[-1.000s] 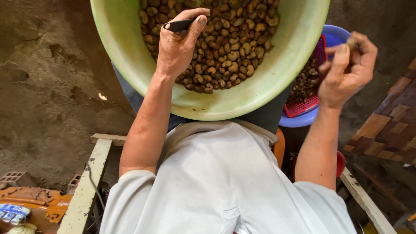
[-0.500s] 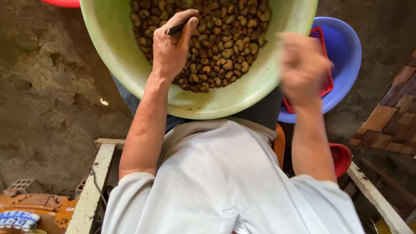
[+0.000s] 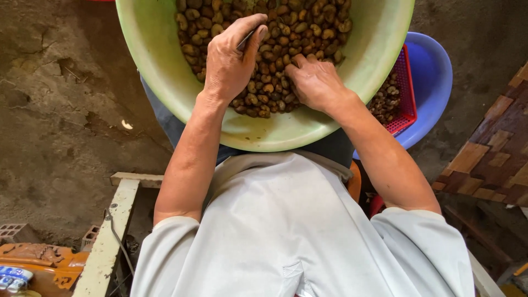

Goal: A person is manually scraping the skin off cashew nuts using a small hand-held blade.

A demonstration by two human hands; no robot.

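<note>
Brown, shell-on nuts [image 3: 286, 33] fill the wide pale-green plastic basin [image 3: 165, 82] that rests on my lap, close enough for both arms to reach in without stretching. My left hand [image 3: 231, 60] lies on the heap with its grip closed around a thin dark metal tool [image 3: 246, 39], pinched between thumb and forefinger so the tip stays free. My right hand [image 3: 314, 82] presses flat into the nuts, fingers curled under; whether it grasps one I cannot tell. Beside my right arm a red mesh plastic basket [image 3: 406, 99] of darker nuts sits inside a blue plastic bowl [image 3: 432, 82]. Down at my left, a blue-and-white printed packet [image 3: 12, 275] lies on an orange object.
</note>
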